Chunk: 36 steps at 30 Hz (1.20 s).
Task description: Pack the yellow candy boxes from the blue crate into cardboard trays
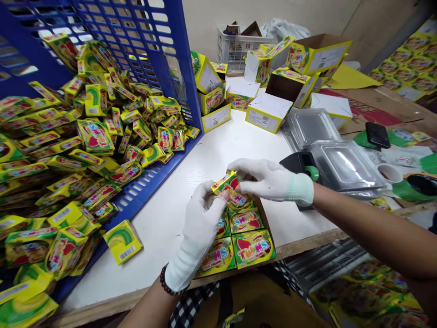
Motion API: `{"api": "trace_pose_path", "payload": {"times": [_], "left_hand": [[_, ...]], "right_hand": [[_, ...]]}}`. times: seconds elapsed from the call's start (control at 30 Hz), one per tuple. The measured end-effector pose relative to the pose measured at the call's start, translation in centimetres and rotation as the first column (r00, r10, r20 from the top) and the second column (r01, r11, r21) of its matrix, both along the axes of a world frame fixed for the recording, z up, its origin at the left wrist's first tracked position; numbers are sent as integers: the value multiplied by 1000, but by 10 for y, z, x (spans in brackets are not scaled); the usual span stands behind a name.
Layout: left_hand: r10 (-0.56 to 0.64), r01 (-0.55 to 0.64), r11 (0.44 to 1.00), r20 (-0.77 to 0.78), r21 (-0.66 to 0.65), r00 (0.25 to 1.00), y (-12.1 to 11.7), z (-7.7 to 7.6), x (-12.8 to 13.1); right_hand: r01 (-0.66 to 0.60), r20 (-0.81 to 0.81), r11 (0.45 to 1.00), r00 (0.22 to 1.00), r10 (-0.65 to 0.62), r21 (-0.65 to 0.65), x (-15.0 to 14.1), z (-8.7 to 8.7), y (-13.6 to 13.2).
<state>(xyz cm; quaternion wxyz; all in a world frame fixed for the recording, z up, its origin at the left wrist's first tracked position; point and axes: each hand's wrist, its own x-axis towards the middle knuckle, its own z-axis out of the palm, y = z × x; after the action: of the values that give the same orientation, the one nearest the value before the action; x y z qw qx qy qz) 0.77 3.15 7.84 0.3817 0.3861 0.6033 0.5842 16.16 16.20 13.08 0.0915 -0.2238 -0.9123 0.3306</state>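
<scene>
Packet (pixel 229 187) of the yellow-green Twins candy is pinched between both gloved hands right now, held just above the open carton (pixel 239 239) at the near edge of the table (pixel 218 155). Left hand (pixel 201 223) has its fingers closed on the packet's near end, right hand (pixel 269 180) grips the far end from above, so both are shut on the same packet.

Going by the carton, I'd say it's partway filled: a few packets already lie flat in it in neat rows, face up, and the one in hand sits over the far row. Can't tell how many layers are underneath or how many it takes to fill it.

Left of the carton there's a big blue crate (pixel 164 59) tipped on its side with a huge pile of loose packets (pixel 85 150) spilling out of it, so loads are left to go by the look of it. One stray packet (pixel 123 241) lies face down on the table between the crate and the carton.

Beyond the carton, at the far side of the table, a bunch of folded display boxes (pixel 269 111) sit open or upside down, plus a white basket (pixel 235 45) behind them. Right of the carton are clear plastic lids (pixel 341 166) stacked on something dark, and a small cup (pixel 389 173).
</scene>
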Motion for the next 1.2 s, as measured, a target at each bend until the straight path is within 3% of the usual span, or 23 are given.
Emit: {"api": "trace_pose_path", "payload": {"times": [0.1, 0.2, 0.27, 0.33, 0.4, 0.43, 0.53, 0.6, 0.63, 0.7, 0.8, 0.87, 0.93, 1.0, 1.1, 1.17, 1.2], "left_hand": [[22, -23, 1000, -431, 4, 902, -8, -7, -11], [-71, 112, 994, -761, 2, 645, -17, -24, -21], [-166, 206, 975, -872, -77, 460, -20, -34, -23], [-223, 230, 962, -912, -148, 345, -21, -40, -21], [-229, 226, 961, -919, -161, 320, -22, -42, -18], [-216, 225, 964, -915, -144, 342, -24, -43, -18], [-136, 195, 980, -851, -40, 507, -33, -44, -28], [-14, 75, 996, -815, 36, 579, -44, -47, -46], [58, -16, 998, -820, 60, 570, -51, -49, -58], [164, -221, 973, -875, 67, 455, -67, -55, -84], [148, -553, 833, -961, -7, 235, -94, -66, -117], [64, -710, 699, -981, -86, 182, -112, -76, -131], [6, -777, 603, -973, -180, 231, -125, -88, -139], [20, -768, 585, -942, -262, 336, -132, -99, -143], [233, -690, 681, -821, -244, 520, -131, -103, -141], [359, -605, 786, -703, -128, 614, -125, -89, -128], [361, -531, 844, -652, -75, 667, -120, -78, -119]], "right_hand": [[-118, 155, 986, 983, 98, 121, -1, -7, 13], [-232, 401, 950, 906, 133, 209, -12, -26, 15], [-271, 509, 928, 854, 109, 255, -22, -38, 9], [-286, 555, 914, 827, 85, 287, -29, -45, -1], [-299, 565, 903, 821, 79, 309, -28, -46, -14], [-299, 565, 896, 822, 68, 327, -25, -46, -20], [-245, 568, 872, 822, -46, 425, -13, -45, -38], [-211, 580, 859, 806, -117, 467, -6, -50, -45], [-215, 594, 856, 795, -126, 469, -5, -53, -47], [-248, 623, 852, 775, -111, 461, -5, -61, -49], [-291, 646, 844, 758, -83, 450, -11, -68, -52], [-316, 659, 834, 749, -74, 452, -14, -70, -57], [-331, 700, 838, 710, -82, 434, -16, -73, -61], [-322, 741, 858, 664, -96, 400, -17, -77, -63], [-306, 723, 898, 691, -20, 317, -12, -79, -56], [-265, 574, 916, 817, 47, 302, -6, -73, -50], [-229, 444, 915, 894, 63, 332, -4, -67, -48]]}}
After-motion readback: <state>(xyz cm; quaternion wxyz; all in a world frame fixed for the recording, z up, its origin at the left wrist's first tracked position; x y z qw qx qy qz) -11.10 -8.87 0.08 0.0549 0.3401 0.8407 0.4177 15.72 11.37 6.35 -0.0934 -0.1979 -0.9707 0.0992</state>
